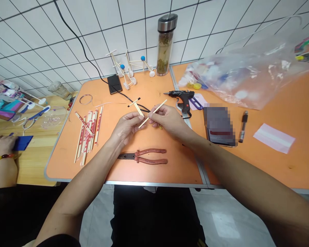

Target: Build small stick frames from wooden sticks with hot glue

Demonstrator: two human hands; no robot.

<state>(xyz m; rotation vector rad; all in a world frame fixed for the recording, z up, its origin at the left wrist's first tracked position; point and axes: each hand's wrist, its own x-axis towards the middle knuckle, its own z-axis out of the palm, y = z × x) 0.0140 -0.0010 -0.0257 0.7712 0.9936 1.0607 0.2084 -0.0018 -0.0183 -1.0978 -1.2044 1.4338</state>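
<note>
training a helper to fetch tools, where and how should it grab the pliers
Best, I'd say, across both red handles, from the person's right. The pliers lie flat with the handles spread slightly and their ends pointing right, while the dark nose points left toward the left forearm.

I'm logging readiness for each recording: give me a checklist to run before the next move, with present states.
1. Left hand gripping the black-tipped stick frame: ok.
2. Right hand gripping the single stick: ok.
3. Spare sticks on the table: ok, left of the hands.
4. Glue gun hot: cannot tell.
5. Black cord clear of the hands: cannot tell, it passes behind them.
6. Pliers fully visible: not ok, left forearm covers the tip.
</note>
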